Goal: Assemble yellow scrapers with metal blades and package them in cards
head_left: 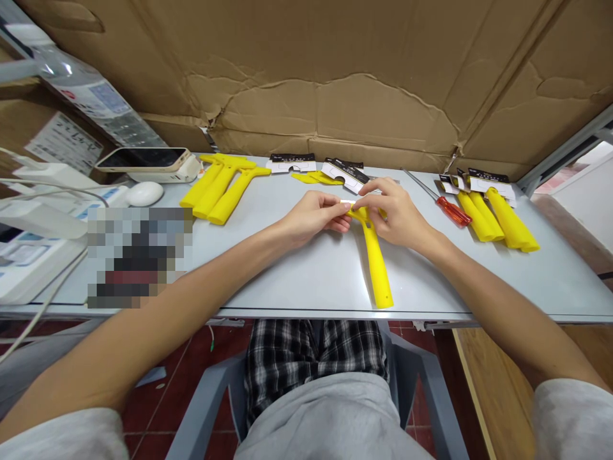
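A yellow plastic T-shaped scraper handle [376,265] lies between my hands, its hollow grip end pointing towards me near the table's front edge. My left hand [318,217] is closed, thumb and fingers pinching the left end of the handle's head. A small white strip [353,202] shows along the head by the left fingertips; what it belongs to is partly hidden. My right hand [393,211] curls over the right side of the head, with its index finger bent above it. Behind the hands lie black-and-white header cards [345,174] and flat yellow pieces [318,177].
Several yellow handles [225,188] lie at left; carded ones [512,220] at right beside a red screwdriver [453,211]. A phone [143,158], white mouse [145,193], power strip [43,255] and water bottle [96,96] occupy the left. Cardboard [335,64] walls the back.
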The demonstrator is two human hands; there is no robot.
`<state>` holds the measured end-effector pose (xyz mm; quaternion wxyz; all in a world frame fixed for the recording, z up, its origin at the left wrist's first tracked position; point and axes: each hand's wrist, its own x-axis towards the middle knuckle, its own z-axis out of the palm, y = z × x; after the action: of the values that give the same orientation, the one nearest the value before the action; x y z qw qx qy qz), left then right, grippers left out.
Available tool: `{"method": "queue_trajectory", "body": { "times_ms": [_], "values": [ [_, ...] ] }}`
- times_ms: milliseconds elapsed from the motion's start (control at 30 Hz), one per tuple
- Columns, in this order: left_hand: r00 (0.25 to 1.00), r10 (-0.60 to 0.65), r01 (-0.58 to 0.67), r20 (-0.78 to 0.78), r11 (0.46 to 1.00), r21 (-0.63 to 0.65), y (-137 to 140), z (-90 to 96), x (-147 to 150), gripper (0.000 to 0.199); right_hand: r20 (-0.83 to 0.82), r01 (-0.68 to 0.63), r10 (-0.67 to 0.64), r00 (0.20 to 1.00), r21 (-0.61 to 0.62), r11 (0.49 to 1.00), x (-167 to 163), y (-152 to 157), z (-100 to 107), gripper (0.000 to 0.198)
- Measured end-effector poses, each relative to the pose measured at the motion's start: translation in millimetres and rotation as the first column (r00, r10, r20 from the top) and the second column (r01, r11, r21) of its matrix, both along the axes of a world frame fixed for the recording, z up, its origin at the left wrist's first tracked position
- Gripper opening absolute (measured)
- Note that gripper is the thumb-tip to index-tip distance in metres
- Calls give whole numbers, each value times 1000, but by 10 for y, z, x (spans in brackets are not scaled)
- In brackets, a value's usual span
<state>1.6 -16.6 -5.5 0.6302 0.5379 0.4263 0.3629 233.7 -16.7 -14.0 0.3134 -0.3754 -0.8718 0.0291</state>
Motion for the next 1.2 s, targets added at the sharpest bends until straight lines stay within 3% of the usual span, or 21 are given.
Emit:
{"method": "queue_trajectory", "body": {
  "times_ms": [667, 800, 900, 967, 1000, 1067, 1133, 1200],
  "values": [
    [1000, -2, 2, -2, 1000, 0, 0, 12, -3, 22, -9, -11, 11, 1000, 3, 1000, -7, -19, 27, 41],
    [1000, 8, -8, -4, 1000, 12, 28, 8, -19, 21, -104, 63, -63, 993, -3, 998, 35, 21, 89, 36],
    [1000, 24, -23, -16, 1000, 18, 50, 16, -31, 21, -191, 165, -191, 963, -142, 976, 54, 76, 146, 31],
    [999, 33, -32, -24, 999, 21, 60, 28, -40, 21, -235, 196, -291, 927, -357, 913, 52, 105, 187, 29],
    [999, 35, -35, -26, 999, 23, 63, 35, -44, 20, -253, 175, -335, 908, -498, 849, 49, 114, 208, 31],
    [999, 39, -38, -26, 999, 32, 67, 48, -52, 20, -288, 51, -394, 873, -748, 661, 45, 120, 247, 36],
    [999, 39, -38, -25, 998, 44, 73, 57, -61, 20, -333, -104, -413, 848, -868, 486, 50, 114, 278, 40],
    [999, 36, -35, -22, 998, 52, 83, 61, -69, 19, -386, -212, -405, 829, -886, 412, 64, 103, 298, 40]
  ]
}}
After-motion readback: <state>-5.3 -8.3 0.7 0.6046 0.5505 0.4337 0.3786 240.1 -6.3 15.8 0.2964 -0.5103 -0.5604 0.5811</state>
